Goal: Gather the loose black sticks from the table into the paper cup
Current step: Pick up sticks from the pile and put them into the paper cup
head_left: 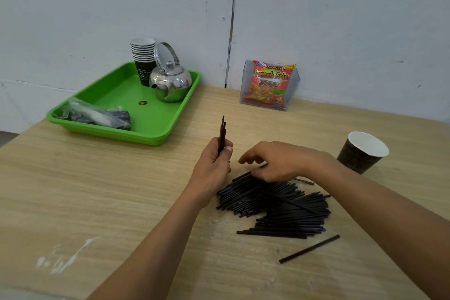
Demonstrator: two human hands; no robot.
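The left hand has its grip closed round a few black sticks, upright, tips away. The right hand touches the stick pile, lying mostly crosswise on the table; its grip unclear. The paper cup stands right, past that forearm.

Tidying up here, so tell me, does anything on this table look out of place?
One black stick lies alone, apart from the pile of sticks. Also, white smears streak the wooden table at lower left.
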